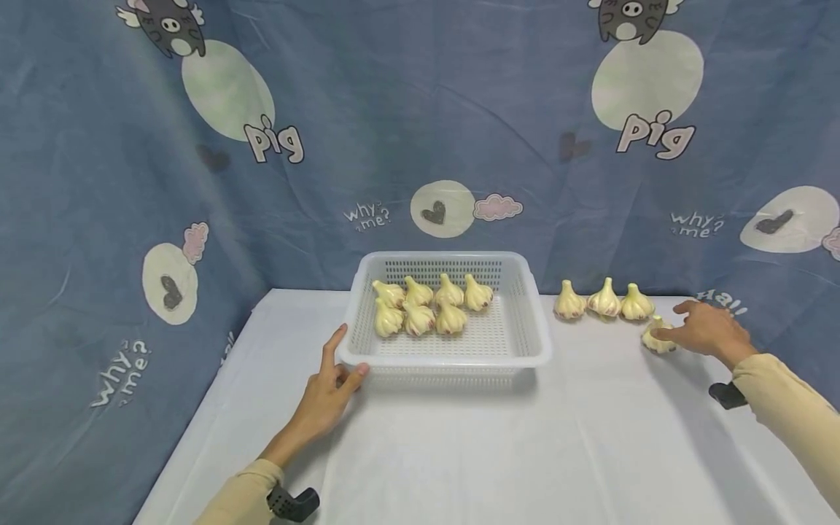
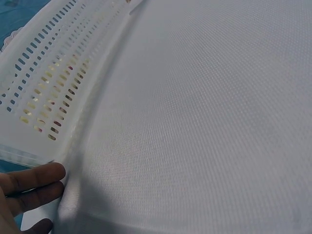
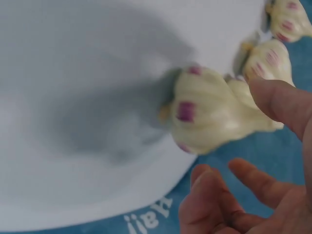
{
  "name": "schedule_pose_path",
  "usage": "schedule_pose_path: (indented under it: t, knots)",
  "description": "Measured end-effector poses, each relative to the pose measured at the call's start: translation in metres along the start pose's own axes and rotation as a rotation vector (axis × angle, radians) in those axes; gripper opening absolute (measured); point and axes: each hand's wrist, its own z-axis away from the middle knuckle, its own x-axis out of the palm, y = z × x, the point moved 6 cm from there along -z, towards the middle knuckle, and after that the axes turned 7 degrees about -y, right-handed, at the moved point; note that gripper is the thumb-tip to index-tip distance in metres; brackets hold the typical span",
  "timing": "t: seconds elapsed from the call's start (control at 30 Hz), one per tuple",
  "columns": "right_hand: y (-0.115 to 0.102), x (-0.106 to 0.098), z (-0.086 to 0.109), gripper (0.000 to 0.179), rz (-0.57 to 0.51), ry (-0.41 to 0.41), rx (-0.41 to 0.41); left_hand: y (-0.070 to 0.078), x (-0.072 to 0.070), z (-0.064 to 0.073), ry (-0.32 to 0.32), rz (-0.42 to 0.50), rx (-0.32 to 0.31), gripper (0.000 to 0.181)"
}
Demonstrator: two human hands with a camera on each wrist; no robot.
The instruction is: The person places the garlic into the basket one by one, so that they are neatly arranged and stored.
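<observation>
My right hand [image 1: 709,332] is at a pale garlic bulb [image 1: 658,337] on the right of the white table. In the right wrist view its thumb [image 3: 278,102] overlaps the neck side of that garlic bulb [image 3: 207,112], while the fingers [image 3: 258,183] are spread apart from it. My left hand [image 1: 324,397] touches the front left corner of a white plastic basket [image 1: 436,361], index finger along the left side and thumb at the front rim. Several garlic bulbs [image 1: 418,319] stand in two rows inside the basket, toward its back left.
Three more garlic bulbs [image 1: 604,299] stand in a row at the table's back edge, between the basket and my right hand. A blue printed cloth [image 1: 492,146] hangs behind the white-covered table [image 1: 459,452] and on its left.
</observation>
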Motion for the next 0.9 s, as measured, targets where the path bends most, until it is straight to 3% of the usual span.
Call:
schedule_pose_path:
  t: [0.13,0.37,0.67,0.9]
  knots:
    - [0.001,0.014,-0.003,0.092,-0.007,-0.026,0.005,0.0,-0.001,0.0,0.0,-0.001,-0.005,0.078]
    - [0.002,0.028,-0.003,0.087,0.012,0.028,0.013,0.001,-0.001,0.001,0.001,-0.001,-0.009,0.079]
    - [0.004,0.032,-0.003,0.095,0.018,0.002,0.026,0.0,0.0,0.001,0.002,0.001,-0.002,0.079]
    - [-0.002,0.025,-0.001,0.099,0.028,0.026,-0.019,0.0,-0.001,0.001,-0.004,-0.002,-0.003,0.079]
